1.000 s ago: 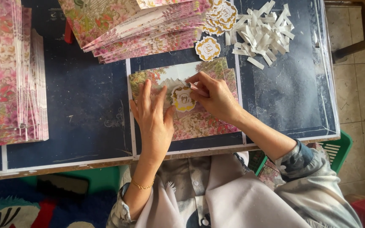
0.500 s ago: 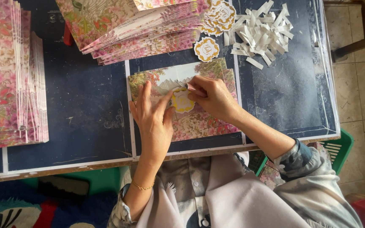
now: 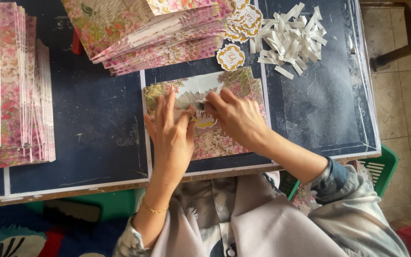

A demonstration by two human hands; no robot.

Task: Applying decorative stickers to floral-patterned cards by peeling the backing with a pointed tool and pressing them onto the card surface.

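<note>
A floral card (image 3: 236,85) with pink and green flower print lies flat on the dark blue table (image 3: 96,119) in front of me. A small gold-and-white scalloped sticker (image 3: 202,120) sits at the card's middle. My left hand (image 3: 171,135) rests flat on the card's left half, thumb touching the sticker. My right hand (image 3: 236,119) presses its fingertips on the sticker and the card's flaps from the right.
A fanned pile of floral cards (image 3: 153,33) lies at the back. Another tall stack (image 3: 10,85) stands at the left. Gold scalloped stickers (image 3: 230,57) and a heap of white paper strips (image 3: 291,40) lie at the back right. A green plastic stool (image 3: 381,166) is below the table edge.
Both hands have closed in over the sticker at the card's middle. The left thumb has slid right onto it, and the right fingers now cover more of it.
</note>
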